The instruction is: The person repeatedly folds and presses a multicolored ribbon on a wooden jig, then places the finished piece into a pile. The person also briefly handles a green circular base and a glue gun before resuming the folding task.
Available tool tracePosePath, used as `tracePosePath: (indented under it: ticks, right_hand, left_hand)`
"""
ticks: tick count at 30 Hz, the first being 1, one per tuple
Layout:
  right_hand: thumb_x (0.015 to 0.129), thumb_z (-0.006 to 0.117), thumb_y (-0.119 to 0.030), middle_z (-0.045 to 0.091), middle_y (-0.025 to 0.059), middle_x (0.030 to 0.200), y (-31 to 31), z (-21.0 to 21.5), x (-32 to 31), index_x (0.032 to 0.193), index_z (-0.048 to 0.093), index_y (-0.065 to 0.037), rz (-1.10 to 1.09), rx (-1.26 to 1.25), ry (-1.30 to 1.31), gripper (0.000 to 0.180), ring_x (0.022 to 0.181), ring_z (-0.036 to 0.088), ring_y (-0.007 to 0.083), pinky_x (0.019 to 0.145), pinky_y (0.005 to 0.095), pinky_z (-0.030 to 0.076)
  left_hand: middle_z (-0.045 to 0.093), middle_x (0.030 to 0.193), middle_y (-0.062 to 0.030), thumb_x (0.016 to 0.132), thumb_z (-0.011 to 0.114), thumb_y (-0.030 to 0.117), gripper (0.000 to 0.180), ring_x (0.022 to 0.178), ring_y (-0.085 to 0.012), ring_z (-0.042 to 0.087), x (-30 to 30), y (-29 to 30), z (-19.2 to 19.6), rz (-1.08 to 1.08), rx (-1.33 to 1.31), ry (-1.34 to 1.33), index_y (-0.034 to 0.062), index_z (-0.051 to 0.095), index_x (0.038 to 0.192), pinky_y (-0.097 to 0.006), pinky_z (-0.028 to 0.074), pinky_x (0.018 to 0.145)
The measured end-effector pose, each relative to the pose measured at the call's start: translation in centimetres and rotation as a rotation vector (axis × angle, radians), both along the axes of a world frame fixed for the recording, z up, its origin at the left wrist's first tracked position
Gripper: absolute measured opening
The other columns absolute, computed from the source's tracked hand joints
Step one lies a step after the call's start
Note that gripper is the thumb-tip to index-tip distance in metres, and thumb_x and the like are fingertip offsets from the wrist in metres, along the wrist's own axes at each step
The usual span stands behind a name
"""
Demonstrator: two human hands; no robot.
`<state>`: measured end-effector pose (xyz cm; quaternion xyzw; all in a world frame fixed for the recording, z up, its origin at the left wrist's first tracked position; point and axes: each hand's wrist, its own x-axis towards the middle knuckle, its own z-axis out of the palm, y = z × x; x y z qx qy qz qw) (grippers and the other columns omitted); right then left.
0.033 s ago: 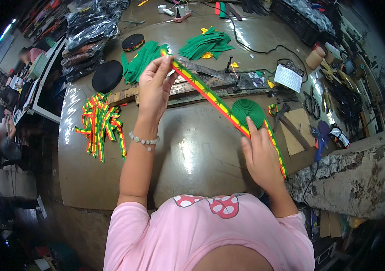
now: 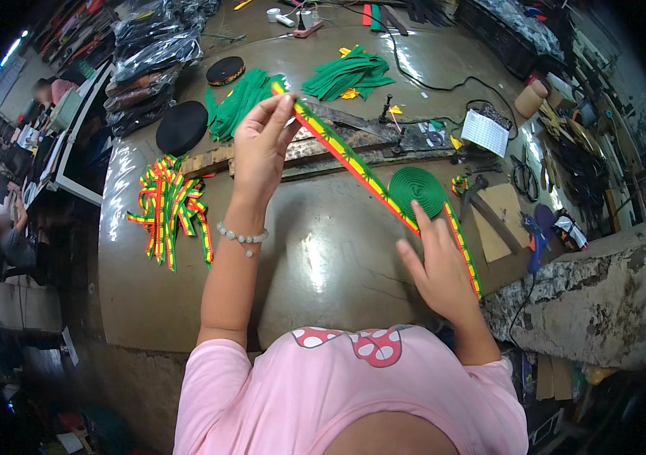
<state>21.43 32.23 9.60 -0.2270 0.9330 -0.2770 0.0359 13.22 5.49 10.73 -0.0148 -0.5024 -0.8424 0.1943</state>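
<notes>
Ribbon (image 2: 347, 156): flat, narrow, striped red, yellow & green lengthwise, w/ dk. green leaf-like motifs spaced along the yellow. It was stretched more or less straight on a diag., from the L hand down to the R hand, above the table (image 2: 323, 303); red edge lay on the near side, green on the far. Another striped length (image 2: 461, 250) showed just R of the R hand, running toward the table edge; couldn't tell if it was the same piece.

L hand (image 2: 264, 136): raised, thumb & index pinched tight on the ribbon's upper end, a short bit poking out past the grip; other fingers loosely curled. Bracelet (image 2: 243, 236) w/ pale beads on that wrist.

R hand (image 2: 442, 262): approx. half spread, palm down, thumb well apart from index, nothing gripped that showed. Index reached fwd to the near part of the green coil (image 2: 417, 189), beside the ribbon's lower end; how hard it pressed, couldn't tell. Coil was flat, round, tightly wound.

Striped pile (image 2: 167, 216) lay off to the L, tangled, same colours. Two green bundles (image 2: 349, 73) were farther back, nr. a black disc (image 2: 182, 127). Scissors (image 2: 524, 179) lay far R.
</notes>
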Motion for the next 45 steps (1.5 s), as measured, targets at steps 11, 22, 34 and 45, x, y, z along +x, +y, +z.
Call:
tracePosePath:
  ticks: [11, 22, 34, 45]
  right_hand:
    - [0.094, 0.046, -0.031, 0.059, 0.0087, 0.087, -6.7, -0.1, -9.5, 0.115, 0.051, 0.001, 0.313, -0.902, -0.679, 0.038, 0.075, 0.058, 0.0135, 0.067, 0.0250, 0.047]
    - [0.091, 0.052, -0.029, 0.050, -0.0017, 0.056, -0.7, -1.1, -11.1, 0.091, 0.058, -0.001, 0.132, -0.590, -0.945, 0.029, 0.035, 0.039, 0.0017, 0.034, 0.0172, 0.034]
    - [0.083, 0.062, -0.038, 0.049, -0.0036, 0.058, -2.4, 1.4, -19.9, 0.077, 0.061, -0.006, -0.051, -0.390, -0.282, 0.033, 0.045, 0.040, 0.0040, 0.040, 0.0190, 0.028]
    - [0.081, 0.066, -0.034, 0.050, -0.0039, 0.059, -1.0, -0.4, -23.2, 0.075, 0.063, -0.005, -0.085, -0.443, -0.353, 0.030, 0.049, 0.040, 0.0033, 0.042, 0.0204, 0.027]
  left_hand:
    - [0.064, 0.088, -0.0054, 0.079, 0.068, 0.009, 0.033, 0.079, -0.0092, 0.061, 1.3, 4.4, 0.4, -0.076, -0.249, 0.074, -0.0031, 0.058, 0.108, -0.021, 0.050, 0.073]
    - [0.064, 0.075, -0.0025, 0.080, 0.068, 0.030, 0.026, 0.062, -0.0081, 0.055, -2.2, -2.9, -8.4, -0.007, -0.655, -0.324, 0.0040, 0.065, 0.082, -0.023, 0.042, 0.054]
    - [0.064, 0.072, -0.0046, 0.070, 0.067, 0.047, 0.036, 0.086, -0.0247, 0.051, -11.1, -2.1, -9.2, 0.459, -1.367, -0.474, 0.0120, 0.065, 0.065, -0.040, 0.026, 0.077]
    - [0.065, 0.083, -0.0136, 0.070, 0.060, 0.065, 0.067, 0.086, -0.0322, 0.061, -11.9, -3.1, -10.1, 0.435, -1.390, -0.597, 0.0040, 0.049, 0.097, -0.046, 0.032, 0.079]
